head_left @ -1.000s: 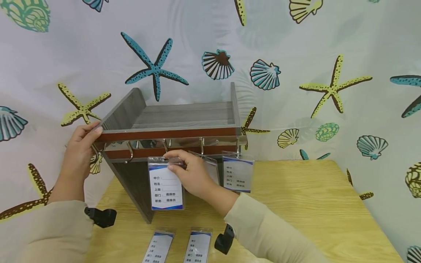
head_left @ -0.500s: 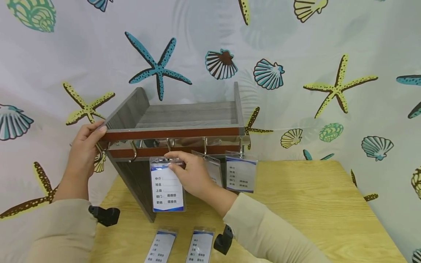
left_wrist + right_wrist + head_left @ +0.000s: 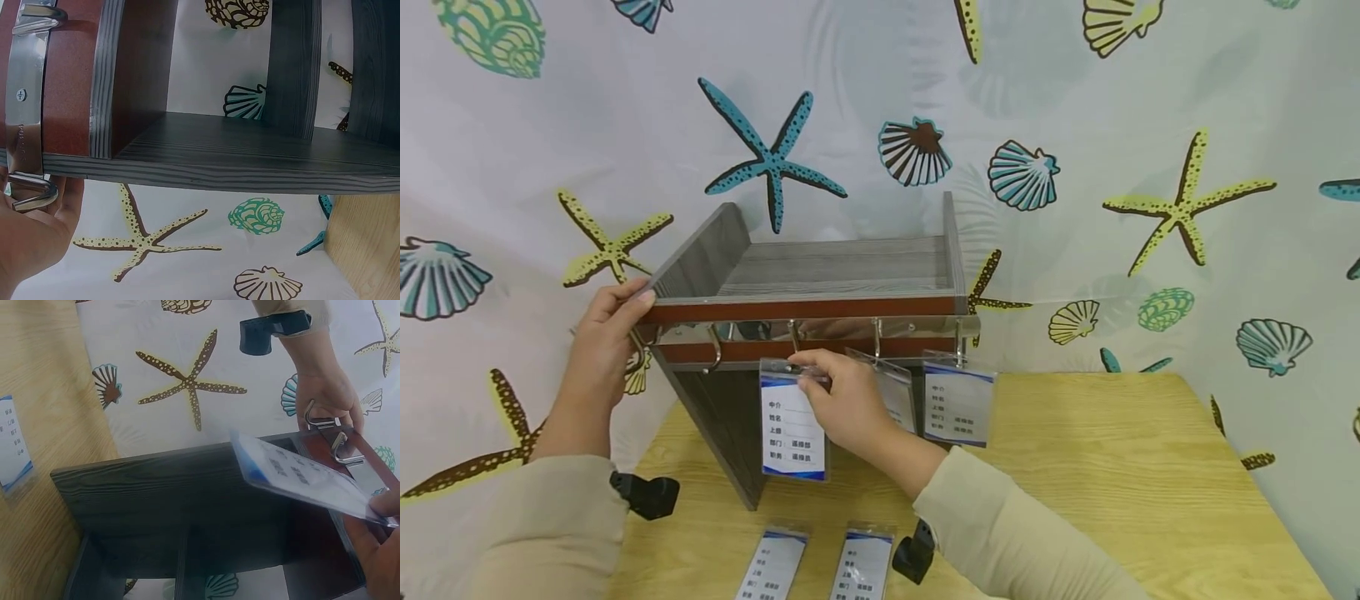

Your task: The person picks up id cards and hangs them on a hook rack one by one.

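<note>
Two spare badge cards [image 3: 816, 562] lie flat at the near edge of the table [image 3: 1112, 467], waiting close by. Just past them the right hand [image 3: 842, 408] pinches the top of a badge card [image 3: 792, 425] in its fingers, right under a hook [image 3: 793, 333] (so its slot can meet the hook). The left hand [image 3: 602, 350] grips the wooden shelf rack [image 3: 820, 287] at its corner to keep it steady. Two more cards [image 3: 957, 404] hang further along.

Left hand [image 3: 597, 354] is raised at about 9 o'clock, fingers curled in a closed grip, beige sleeve running down to 7 o'clock. Right hand [image 3: 846, 404] sits near centre, thumb and forefinger pinching, forearm angling off toward 5 o'clock.
</note>
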A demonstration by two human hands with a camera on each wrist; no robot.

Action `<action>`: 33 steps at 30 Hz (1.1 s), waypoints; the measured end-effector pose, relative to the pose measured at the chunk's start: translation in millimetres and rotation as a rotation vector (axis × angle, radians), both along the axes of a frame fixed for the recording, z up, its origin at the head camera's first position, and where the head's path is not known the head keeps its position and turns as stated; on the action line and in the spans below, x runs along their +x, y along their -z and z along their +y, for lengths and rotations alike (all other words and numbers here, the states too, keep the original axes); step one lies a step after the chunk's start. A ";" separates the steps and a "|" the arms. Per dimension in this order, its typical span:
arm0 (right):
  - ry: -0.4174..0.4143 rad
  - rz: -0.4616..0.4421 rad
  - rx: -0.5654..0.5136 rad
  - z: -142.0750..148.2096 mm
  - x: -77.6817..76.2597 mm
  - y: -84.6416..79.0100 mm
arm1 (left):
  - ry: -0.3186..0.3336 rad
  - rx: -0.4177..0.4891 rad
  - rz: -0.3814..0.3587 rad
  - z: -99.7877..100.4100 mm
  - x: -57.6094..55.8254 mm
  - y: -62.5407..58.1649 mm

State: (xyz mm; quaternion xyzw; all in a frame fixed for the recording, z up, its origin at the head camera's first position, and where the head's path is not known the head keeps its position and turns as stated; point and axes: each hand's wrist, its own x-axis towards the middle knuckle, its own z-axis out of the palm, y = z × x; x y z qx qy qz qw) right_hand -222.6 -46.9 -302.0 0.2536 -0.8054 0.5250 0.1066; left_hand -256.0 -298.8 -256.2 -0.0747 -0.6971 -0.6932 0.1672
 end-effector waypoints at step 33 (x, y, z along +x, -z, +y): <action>-0.040 0.242 -0.144 3.4 2.1 30.1 | -0.085 -0.109 -0.026 -1.7 3.8 -1.2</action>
